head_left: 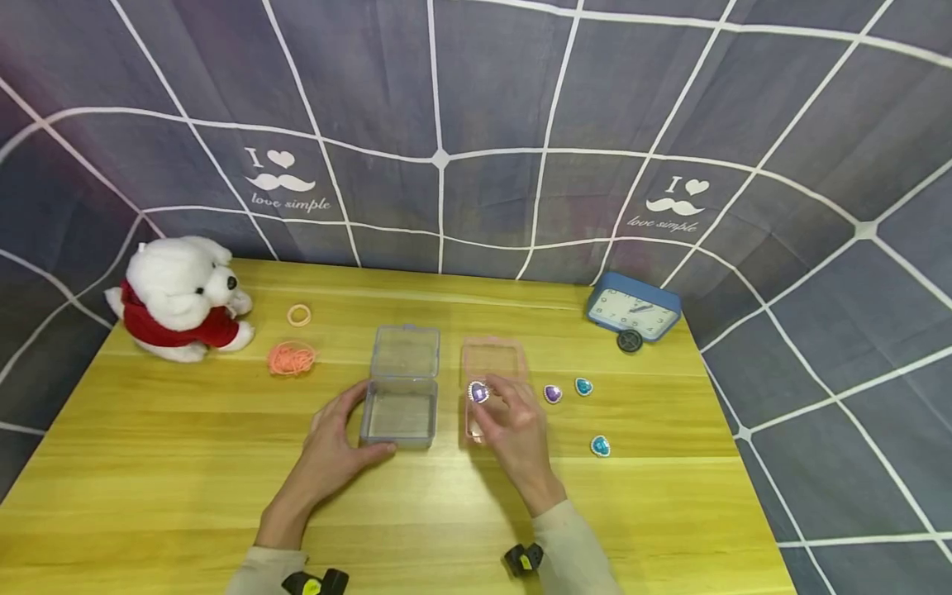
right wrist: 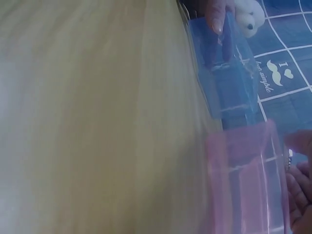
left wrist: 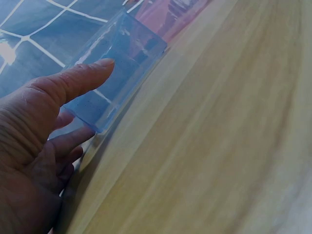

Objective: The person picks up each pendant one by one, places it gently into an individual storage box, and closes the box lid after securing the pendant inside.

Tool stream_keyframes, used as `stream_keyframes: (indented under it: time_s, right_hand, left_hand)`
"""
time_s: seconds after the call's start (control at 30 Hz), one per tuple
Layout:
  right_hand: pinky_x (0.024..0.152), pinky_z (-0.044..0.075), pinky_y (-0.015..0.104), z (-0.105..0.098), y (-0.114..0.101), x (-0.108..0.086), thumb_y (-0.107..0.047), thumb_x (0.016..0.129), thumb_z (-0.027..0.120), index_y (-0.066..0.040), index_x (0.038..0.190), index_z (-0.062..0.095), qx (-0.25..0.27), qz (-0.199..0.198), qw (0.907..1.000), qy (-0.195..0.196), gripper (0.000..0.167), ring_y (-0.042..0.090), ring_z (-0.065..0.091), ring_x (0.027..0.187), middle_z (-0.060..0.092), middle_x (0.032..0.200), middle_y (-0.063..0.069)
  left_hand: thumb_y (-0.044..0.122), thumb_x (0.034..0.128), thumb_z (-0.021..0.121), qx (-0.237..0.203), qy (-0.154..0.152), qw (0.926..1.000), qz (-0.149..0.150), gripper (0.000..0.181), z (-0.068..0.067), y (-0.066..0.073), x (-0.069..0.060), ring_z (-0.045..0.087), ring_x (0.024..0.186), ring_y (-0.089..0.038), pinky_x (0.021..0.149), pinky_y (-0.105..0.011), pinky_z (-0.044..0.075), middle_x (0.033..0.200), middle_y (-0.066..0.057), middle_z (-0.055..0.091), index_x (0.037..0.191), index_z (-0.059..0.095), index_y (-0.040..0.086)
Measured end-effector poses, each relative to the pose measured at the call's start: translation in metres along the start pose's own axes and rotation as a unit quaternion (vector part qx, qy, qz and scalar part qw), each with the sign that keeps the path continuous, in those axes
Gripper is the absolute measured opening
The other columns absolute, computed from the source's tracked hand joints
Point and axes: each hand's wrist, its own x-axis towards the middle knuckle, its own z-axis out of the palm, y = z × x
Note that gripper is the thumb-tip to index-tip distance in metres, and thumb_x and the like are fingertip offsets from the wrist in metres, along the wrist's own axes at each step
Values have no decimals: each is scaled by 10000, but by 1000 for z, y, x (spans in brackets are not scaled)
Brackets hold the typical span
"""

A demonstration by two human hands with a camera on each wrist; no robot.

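In the head view my right hand (head_left: 516, 430) pinches a purple heart-shaped gem (head_left: 478, 392) over the pink clear box (head_left: 494, 359), whose lid is raised. The right wrist view shows that hand (right wrist: 301, 180) beside the pink box (right wrist: 246, 180), the gem mostly hidden. My left hand (head_left: 330, 450) rests around the left side and front corner of the blue clear box (head_left: 400, 440), which has its lid up. In the left wrist view the thumb of the left hand (left wrist: 53, 107) lies against the wall of the blue box (left wrist: 122, 68).
Right of the pink box lie another purple gem (head_left: 553, 393) and blue gems (head_left: 583, 386), (head_left: 600, 446). A blue clock (head_left: 634, 307) stands behind them. At the left are a white plush dog (head_left: 182, 297), a ring (head_left: 299, 315) and orange string (head_left: 292, 359).
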Motion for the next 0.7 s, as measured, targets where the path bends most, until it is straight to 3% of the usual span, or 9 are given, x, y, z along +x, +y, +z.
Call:
stream_keyframes:
  time_s: [0.3, 0.7]
  right_hand:
    - [890, 588, 426, 11, -7, 9, -62, 783, 913, 58, 1163, 740, 83, -45, 9996, -250, 434, 286, 693, 981, 770, 1048, 151]
    - [833, 616, 349, 25, -22, 13, -58, 811, 895, 41, 1206, 728, 278, 171, 9974, -639, 440, 286, 692, 979, 764, 1134, 150]
  left_hand:
    - [423, 793, 928, 28, 27, 10000, -33, 1033, 0, 2, -1, 244, 1517, -475, 1129, -800, 234, 1648, -129, 418, 1638, 375, 205]
    - [438, 798, 924, 128, 108, 9999, -6, 1015, 1, 1, -2, 287, 1498, -477, 1137, -776, 257, 1643, -144, 429, 1630, 391, 201]
